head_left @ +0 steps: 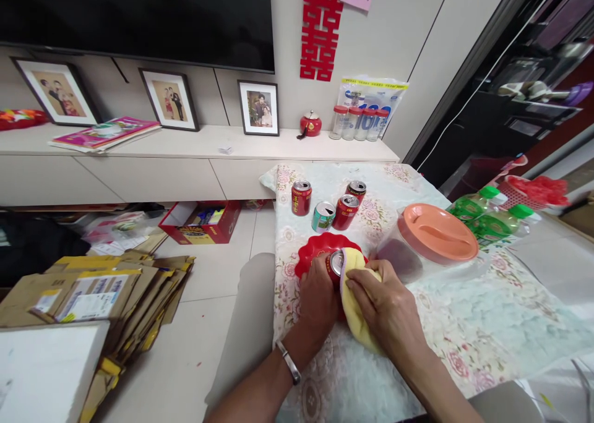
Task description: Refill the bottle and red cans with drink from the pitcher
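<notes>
My left hand is wrapped around a red drink can, held over a red scalloped plate on the table. My right hand presses a yellow cloth against the can's side and top. Only the can's silver top and a strip of red show between the hands. A metal bracelet sits on my left wrist.
Three more red cans and a green can stand behind the plate on the floral tablecloth. A clear container with an orange lid and green-capped bottles lie right. Flattened cardboard boxes cover the floor left.
</notes>
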`<state>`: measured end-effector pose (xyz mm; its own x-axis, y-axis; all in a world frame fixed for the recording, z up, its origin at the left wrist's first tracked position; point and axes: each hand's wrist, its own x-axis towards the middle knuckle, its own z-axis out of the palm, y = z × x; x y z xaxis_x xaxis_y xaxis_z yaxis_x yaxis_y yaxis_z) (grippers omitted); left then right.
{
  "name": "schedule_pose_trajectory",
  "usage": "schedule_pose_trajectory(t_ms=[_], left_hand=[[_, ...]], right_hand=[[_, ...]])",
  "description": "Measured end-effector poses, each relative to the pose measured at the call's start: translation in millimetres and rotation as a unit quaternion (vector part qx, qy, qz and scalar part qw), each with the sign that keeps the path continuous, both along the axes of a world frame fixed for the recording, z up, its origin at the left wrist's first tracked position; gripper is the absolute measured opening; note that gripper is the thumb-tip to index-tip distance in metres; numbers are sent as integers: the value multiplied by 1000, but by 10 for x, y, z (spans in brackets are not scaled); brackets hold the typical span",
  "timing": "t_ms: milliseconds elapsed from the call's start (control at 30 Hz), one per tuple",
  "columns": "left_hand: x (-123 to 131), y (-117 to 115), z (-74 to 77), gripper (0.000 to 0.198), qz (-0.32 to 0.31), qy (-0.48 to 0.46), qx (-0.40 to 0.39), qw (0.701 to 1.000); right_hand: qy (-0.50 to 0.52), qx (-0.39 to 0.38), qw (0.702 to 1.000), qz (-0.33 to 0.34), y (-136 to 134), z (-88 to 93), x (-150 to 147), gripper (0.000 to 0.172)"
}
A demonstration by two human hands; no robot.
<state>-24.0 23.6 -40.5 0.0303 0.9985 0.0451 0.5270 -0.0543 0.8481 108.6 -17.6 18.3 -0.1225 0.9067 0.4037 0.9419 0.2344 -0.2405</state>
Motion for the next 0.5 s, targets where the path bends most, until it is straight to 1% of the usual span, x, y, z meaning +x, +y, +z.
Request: schedule_pose_trajectory(t_ms=[67, 133, 267, 367, 500], left_hand=[[5, 3, -22, 44, -4, 4, 25, 1000], [12, 9, -24, 48, -5, 15, 30, 999], [23, 23, 20, 55, 1, 28, -10, 1000], [26, 23, 41, 61, 9, 31, -31, 999], [17, 6, 42, 60, 7, 34, -27, 999]], right_hand=[[-30, 2, 1000, 4, -6, 6, 50, 24], [-68, 5, 998, 6, 10, 28, 101, 22], [-115, 4, 993, 10, 90, 74, 158, 22], [-107, 0, 994, 11, 122, 73, 155, 26], [-37, 4, 999, 16, 68, 19, 109, 23]])
